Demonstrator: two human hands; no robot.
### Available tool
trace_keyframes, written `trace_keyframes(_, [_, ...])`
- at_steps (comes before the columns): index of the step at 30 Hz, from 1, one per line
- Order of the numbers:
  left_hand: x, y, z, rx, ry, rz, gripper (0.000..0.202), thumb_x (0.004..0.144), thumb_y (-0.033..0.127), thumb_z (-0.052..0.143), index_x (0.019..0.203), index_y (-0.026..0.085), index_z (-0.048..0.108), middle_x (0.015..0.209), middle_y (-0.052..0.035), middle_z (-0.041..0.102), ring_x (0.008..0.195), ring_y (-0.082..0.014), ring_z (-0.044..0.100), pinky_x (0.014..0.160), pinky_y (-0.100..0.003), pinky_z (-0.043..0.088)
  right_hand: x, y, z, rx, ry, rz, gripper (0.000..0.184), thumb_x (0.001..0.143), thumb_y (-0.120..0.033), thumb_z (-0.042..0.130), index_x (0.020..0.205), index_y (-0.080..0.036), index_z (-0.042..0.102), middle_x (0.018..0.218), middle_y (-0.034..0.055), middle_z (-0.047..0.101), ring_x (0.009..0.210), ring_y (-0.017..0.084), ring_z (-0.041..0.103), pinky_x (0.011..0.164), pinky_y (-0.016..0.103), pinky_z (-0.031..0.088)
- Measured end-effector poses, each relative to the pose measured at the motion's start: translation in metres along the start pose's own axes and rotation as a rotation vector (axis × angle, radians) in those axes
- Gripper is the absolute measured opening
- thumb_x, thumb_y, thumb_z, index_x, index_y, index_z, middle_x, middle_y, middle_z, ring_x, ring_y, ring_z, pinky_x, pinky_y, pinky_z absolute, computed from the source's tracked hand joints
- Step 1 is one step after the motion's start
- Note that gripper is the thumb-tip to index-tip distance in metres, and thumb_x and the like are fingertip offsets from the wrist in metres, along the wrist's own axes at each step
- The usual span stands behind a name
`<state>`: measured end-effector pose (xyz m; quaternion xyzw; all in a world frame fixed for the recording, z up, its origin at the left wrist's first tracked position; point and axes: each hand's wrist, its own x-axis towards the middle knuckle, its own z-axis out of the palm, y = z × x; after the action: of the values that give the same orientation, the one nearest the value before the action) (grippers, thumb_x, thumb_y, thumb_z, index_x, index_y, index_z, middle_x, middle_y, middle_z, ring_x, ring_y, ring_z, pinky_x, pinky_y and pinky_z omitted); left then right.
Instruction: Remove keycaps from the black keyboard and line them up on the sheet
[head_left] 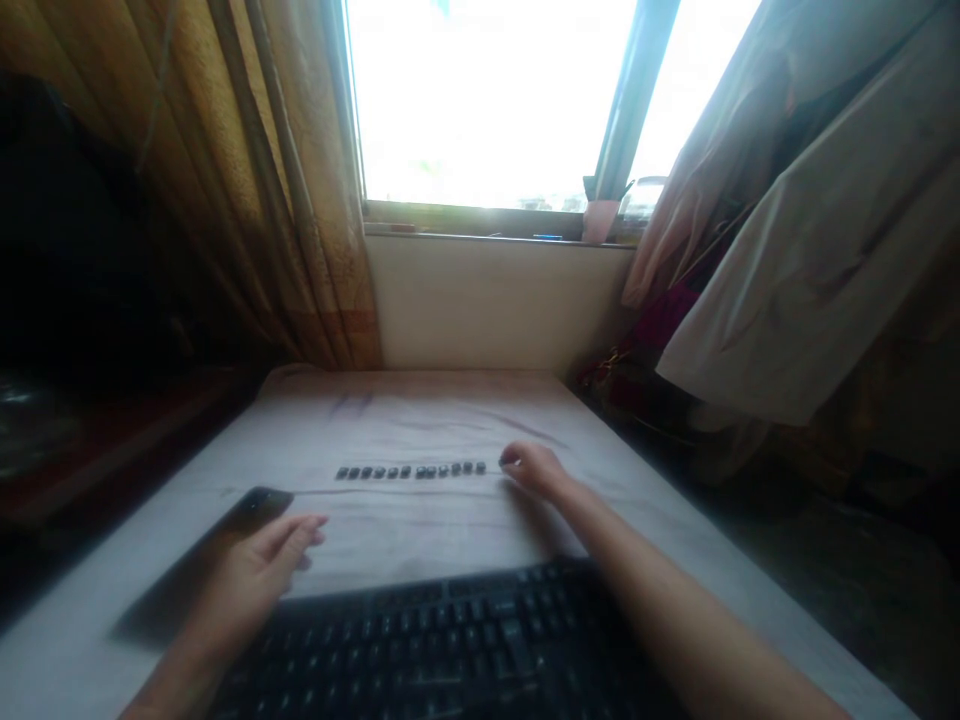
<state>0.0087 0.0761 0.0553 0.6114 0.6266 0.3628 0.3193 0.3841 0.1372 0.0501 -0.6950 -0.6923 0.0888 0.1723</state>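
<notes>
A row of several small black keycaps [411, 472] runs across the white cloth. At the row's right end my right hand [529, 465] pinches another dark keycap [504, 462] between thumb and fingers, just above or on the cloth. My left hand [274, 550] hovers near the upper left corner of a black keyboard [450, 640], its fingers curled together. Whatever they hold, if anything, is too small and blurred to name. The keyboard lies in front of me, and my right forearm covers part of its right side.
A dark, flat, glossy object [255, 505] lies left of the keyboard, partly behind my left arm. The white-covered surface [427, 400] reaches the wall under a bright window. A pink cup [598, 220] stands on the sill. A curtain [300, 200] hangs left, clothes [795, 240] right.
</notes>
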Motion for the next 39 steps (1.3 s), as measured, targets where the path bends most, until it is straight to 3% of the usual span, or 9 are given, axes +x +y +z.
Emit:
trace_keyframes(6, [0.01,-0.023,0.003,-0.015,0.061,-0.05,0.06,0.065,0.069,0.055,0.092,0.019,0.074,0.082,-0.0086,0.074,0.065,-0.022,0.065,0.048,-0.027,0.05,0.018,0.002,0.018,-0.043,-0.067,0.035,0.019,0.075,-0.021,0.064,0.091,-0.024,0.075,0.096,0.0031,0.074,0.093,0.02,0.066,0.078,0.024,0.045])
trace_keyframes(13, [0.012,-0.022,0.002,-0.029,0.065,-0.093,0.057,0.06,0.066,0.058,0.085,0.018,0.075,0.079,-0.0089,0.074,0.062,-0.0225,0.064,0.047,-0.028,0.05,0.02,0.002,0.023,-0.049,-0.089,0.045,0.02,0.076,-0.025,0.064,0.093,-0.026,0.075,0.097,0.0018,0.074,0.093,0.019,0.065,0.078,0.024,0.044])
trace_keyframes(28, [0.015,-0.03,-0.001,-0.031,0.062,-0.097,0.06,0.062,0.069,0.056,0.09,0.019,0.075,0.084,-0.0098,0.074,0.065,-0.0226,0.064,0.05,-0.03,0.052,0.018,0.002,0.024,-0.044,-0.084,0.036,0.027,0.076,-0.023,0.065,0.103,-0.026,0.07,0.1,0.0007,0.073,0.094,0.019,0.065,0.078,0.024,0.045])
trace_keyframes(34, [0.013,-0.028,-0.001,-0.038,0.068,-0.087,0.058,0.06,0.068,0.058,0.086,0.019,0.075,0.081,-0.0094,0.074,0.063,-0.0222,0.064,0.048,-0.029,0.051,0.012,0.005,0.019,-0.027,-0.067,0.032,0.029,0.076,-0.019,0.064,0.104,-0.023,0.069,0.101,0.0029,0.072,0.096,0.02,0.064,0.081,0.026,0.045])
trace_keyframes(39, [0.014,-0.034,-0.001,-0.034,0.059,-0.11,0.055,0.062,0.065,0.058,0.089,0.02,0.074,0.085,-0.0091,0.075,0.066,-0.0223,0.064,0.05,-0.028,0.051,-0.01,0.002,0.0,0.015,-0.046,0.023,0.025,0.081,-0.019,0.06,0.105,-0.022,0.069,0.106,0.0052,0.07,0.091,0.019,0.066,0.083,0.028,0.047])
